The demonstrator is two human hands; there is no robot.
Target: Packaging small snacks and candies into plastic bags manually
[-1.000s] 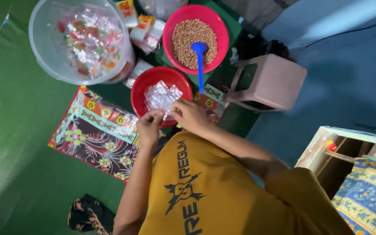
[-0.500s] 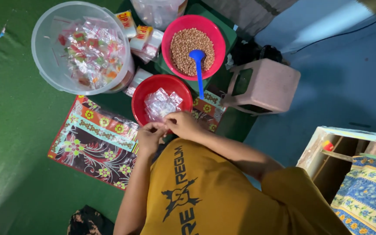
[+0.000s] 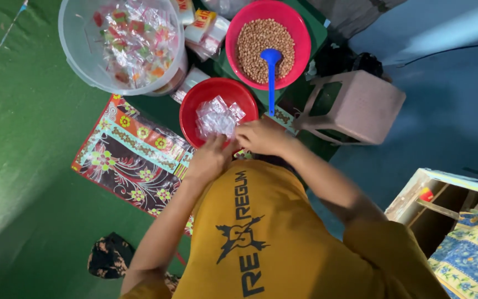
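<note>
My left hand (image 3: 208, 159) and my right hand (image 3: 260, 136) meet at the near rim of a red bowl (image 3: 183, 116). The bowl holds a pile of small clear plastic bags (image 3: 217, 117). The left fingertips reach over the rim and touch the pile. My right hand is curled beside it, knuckles up, so its fingers and anything in them are hidden. Just beyond, a larger pink-red bowl (image 3: 303, 34) is full of brown peanuts (image 3: 255, 39), with a blue scoop (image 3: 271, 75) lying in it, handle toward me.
A clear plastic bucket (image 3: 81, 52) of coloured wrapped packets (image 3: 134, 39) stands at the far left. Small boxes (image 3: 208, 27) lie between bucket and bowls. A patterned mat (image 3: 128, 160) covers the green floor. To the right are a pinkish stool (image 3: 358, 105) and a wooden shelf (image 3: 432, 191).
Both hands were pinching something small in front of the red bowl. They have moved forward to its rim, and the left fingers now rest on the clear bags.
</note>
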